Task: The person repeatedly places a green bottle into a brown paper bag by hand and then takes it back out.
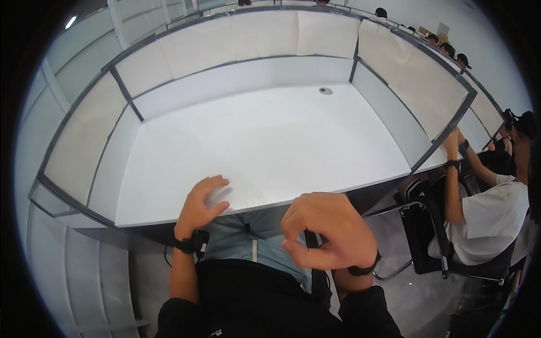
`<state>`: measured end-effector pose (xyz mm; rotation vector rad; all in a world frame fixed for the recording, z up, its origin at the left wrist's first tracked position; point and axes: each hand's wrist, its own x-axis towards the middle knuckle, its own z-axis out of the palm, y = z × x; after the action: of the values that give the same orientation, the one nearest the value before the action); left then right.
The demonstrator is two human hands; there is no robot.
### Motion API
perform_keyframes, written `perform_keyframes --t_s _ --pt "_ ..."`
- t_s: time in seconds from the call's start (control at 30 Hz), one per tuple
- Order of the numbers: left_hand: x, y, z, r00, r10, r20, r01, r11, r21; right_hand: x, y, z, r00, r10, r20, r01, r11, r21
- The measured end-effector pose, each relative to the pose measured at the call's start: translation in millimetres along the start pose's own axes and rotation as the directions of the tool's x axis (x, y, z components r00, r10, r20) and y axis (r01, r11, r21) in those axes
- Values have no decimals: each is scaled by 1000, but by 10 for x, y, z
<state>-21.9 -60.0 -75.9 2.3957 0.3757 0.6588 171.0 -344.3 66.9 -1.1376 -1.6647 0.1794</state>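
Observation:
My left hand (203,203) rests at the front edge of a white desktop (262,139), its fingers and thumb apart, with nothing between them. A black band with a small dark device (196,243) is strapped round that wrist. Nearer the camera, my right hand (331,230) is raised over the desk's front edge, above my lap. Its fingers curl towards the thumb, leaving a gap by the palm; whether something small is pinched at the fingertips cannot be told. A dark fuzzy band (365,268) circles the right wrist.
Partition panels (262,36) with dark frames enclose the desk's back and both sides. A cable grommet (325,91) lies near the back right corner. To the right, a person in a white shirt (492,215) sits on a black chair (441,236) at the neighbouring desk. More people are beyond the partitions.

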Motion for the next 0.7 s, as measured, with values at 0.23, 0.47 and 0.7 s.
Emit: perform_keyframes --t_s 0.23,0.47,0.7 --pt "-13 61 -14 1000 8 10 -8 999 -42 -21 176 -130 988 151 -38 -154 985 -83" --pt "23 33 -31 999 33 -6 -33 998 -55 8 210 -150 989 147 -24 -149 980 -129" --pt "9 87 -40 1000 26 -12 -26 999 -28 -8 219 -186 978 209 7 -207 973 -99"
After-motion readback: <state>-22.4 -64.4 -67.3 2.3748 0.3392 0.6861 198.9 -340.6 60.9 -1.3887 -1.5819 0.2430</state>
